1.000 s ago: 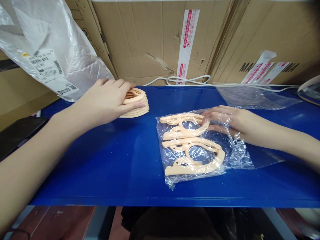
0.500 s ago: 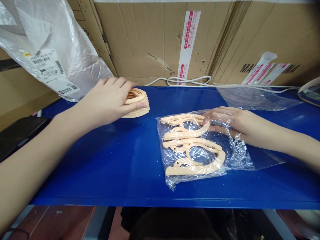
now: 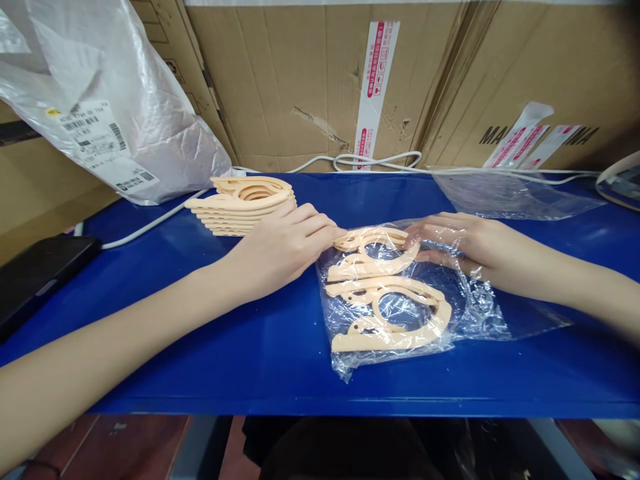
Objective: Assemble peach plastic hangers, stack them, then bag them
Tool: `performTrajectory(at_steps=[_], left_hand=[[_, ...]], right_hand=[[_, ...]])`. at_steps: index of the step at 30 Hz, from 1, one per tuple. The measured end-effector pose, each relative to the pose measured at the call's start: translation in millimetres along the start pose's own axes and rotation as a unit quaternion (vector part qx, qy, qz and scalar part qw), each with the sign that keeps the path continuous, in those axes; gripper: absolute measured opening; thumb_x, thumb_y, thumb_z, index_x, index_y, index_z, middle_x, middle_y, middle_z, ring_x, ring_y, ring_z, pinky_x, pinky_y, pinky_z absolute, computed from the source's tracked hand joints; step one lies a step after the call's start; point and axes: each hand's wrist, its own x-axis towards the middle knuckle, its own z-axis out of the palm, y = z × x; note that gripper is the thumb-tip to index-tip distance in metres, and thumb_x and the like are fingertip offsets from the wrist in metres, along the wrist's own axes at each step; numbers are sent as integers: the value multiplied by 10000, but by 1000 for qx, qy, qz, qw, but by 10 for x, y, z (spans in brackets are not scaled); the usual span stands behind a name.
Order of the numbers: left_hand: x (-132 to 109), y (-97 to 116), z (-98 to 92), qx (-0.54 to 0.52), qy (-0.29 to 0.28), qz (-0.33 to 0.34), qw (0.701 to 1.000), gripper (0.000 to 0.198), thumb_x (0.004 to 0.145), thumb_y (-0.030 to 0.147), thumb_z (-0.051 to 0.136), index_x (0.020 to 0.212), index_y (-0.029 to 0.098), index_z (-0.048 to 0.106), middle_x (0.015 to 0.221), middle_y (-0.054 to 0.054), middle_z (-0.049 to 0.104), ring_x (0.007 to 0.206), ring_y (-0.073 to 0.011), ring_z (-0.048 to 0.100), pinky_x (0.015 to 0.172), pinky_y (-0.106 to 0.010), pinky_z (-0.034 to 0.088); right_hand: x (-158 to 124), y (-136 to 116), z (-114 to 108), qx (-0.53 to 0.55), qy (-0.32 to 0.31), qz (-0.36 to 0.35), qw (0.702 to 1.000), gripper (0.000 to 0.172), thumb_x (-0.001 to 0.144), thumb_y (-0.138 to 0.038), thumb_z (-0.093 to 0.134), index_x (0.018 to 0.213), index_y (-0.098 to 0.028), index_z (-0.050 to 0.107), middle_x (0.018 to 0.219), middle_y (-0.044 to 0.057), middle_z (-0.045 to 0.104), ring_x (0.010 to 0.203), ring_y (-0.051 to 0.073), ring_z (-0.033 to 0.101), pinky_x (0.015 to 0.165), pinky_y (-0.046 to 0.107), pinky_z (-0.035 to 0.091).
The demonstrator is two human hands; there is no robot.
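A clear plastic bag lies on the blue table, with peach folding hangers side by side inside it. My right hand reaches into the bag, its fingers closed on the right end of the upper hanger. From the left, my left hand has its fingers together at the upper hanger's left end, at the bag's upper left corner; the fingertips are partly hidden. Behind my left hand stands a neat stack of similar peach hangers, which it partly covers.
A white shipping bag with labels leans at the back left, above a dark phone-like device. A white cable runs along cardboard boxes. Another clear bag lies at the back right of the blue table.
My left hand has left the hanger stack and moved right to the bag's upper left corner. The stack stays in place. My right hand has barely moved.
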Motion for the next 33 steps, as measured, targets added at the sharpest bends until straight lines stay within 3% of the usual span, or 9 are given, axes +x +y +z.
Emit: performTrajectory(at_steps=[13,26,33], left_hand=[[-28,-69,31,-60,-64,-68,994,335,990,133,360,1206,158,614,1091,-54,687,942,-211,573,833,-322,429],[-18,-76,4,-36,-62,-101,992,334,987,159,367,1185,143,635,1028,-57,702,930,-224,594,825,-340,444],[-26,-79,31,-14,-76,-86,993,313,998,177,376,1160,152,643,1032,-58,698,940,-226,594,814,-336,448]], right_hand=[[9,-43,-17,16,3,11,1000,284,993,-412,413,1149,-256,592,1165,64,656,1039,243,608,856,420,480],[11,-37,-18,6,8,2,1000,290,996,-408,403,1139,-250,600,1169,81,660,1031,253,624,844,433,491],[14,-40,-1,3,13,4,1000,296,979,-436,442,1132,-245,608,1152,79,667,1024,251,627,845,424,492]])
